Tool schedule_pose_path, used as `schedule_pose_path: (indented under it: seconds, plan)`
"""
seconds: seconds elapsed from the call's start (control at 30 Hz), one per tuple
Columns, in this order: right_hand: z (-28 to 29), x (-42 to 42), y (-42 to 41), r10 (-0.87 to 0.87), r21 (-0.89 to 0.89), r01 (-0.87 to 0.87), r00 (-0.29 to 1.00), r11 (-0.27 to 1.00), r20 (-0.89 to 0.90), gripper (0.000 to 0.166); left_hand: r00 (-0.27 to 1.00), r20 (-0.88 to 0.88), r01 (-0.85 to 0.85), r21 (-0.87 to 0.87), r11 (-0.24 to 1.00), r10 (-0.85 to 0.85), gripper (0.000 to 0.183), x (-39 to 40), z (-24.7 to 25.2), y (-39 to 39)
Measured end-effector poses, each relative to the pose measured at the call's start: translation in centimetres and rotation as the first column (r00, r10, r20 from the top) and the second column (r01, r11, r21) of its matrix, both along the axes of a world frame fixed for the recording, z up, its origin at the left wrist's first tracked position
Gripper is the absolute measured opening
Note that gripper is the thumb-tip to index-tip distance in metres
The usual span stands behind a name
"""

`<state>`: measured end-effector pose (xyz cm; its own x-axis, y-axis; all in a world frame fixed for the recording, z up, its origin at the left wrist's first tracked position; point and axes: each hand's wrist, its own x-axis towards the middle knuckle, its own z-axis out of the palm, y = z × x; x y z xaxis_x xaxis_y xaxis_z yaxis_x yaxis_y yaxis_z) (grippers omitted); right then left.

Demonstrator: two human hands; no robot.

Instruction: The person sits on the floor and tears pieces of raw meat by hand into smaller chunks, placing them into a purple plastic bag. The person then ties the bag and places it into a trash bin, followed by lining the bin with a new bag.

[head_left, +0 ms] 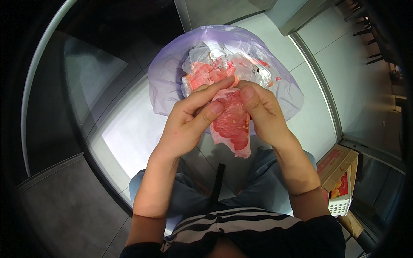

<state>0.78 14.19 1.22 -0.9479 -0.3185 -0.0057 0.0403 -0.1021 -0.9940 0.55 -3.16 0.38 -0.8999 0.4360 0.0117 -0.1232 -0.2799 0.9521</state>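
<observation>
Both my hands grip a large segment of red-fleshed citrus, likely pomelo [231, 122], with its pale membrane folded back along the edges. Several small seeds show near its right side. My left hand [190, 119] pinches the upper left edge, thumb lying on the flesh. At the upper right edge, my right hand [266, 113] presses with its thumb, the other fingers partly hidden behind. Just beyond my fingertips is a translucent purple plastic bag [164, 77], spread wide. Inside it lie pink membrane scraps [201, 75] and crumpled clear plastic packaging [196, 54].
Beneath the bag is a pale tiled floor [316, 109]. A dark glass panel with a curved metal rim [27, 96] stands at left. At right are a metal door track [317, 67], a cardboard fruit box [337, 164] and a white perforated basket [338, 206].
</observation>
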Motion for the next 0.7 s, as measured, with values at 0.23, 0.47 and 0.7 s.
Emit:
schedule_pose_path:
  seconds: [0.23,0.47,0.7]
  plan:
    - [-0.9,0.5,-0.6,-0.071,0.049,0.071,0.997,0.996,-0.009,0.028,0.975,0.222,-0.082,0.271,0.959,0.02,0.042,0.3,-0.3,0.7]
    - [-0.1,1.1,-1.4,0.013,0.162,-0.011,1.0,0.987,-0.014,0.046,0.905,0.313,-0.358,0.195,0.913,0.288,0.022,0.3,-1.1,1.4]
    - [0.4,0.7,-0.1,0.163,0.331,-0.132,0.984,0.934,-0.067,0.063,0.914,0.154,-0.386,0.052,0.921,0.375,0.017,0.3,-1.3,1.6]
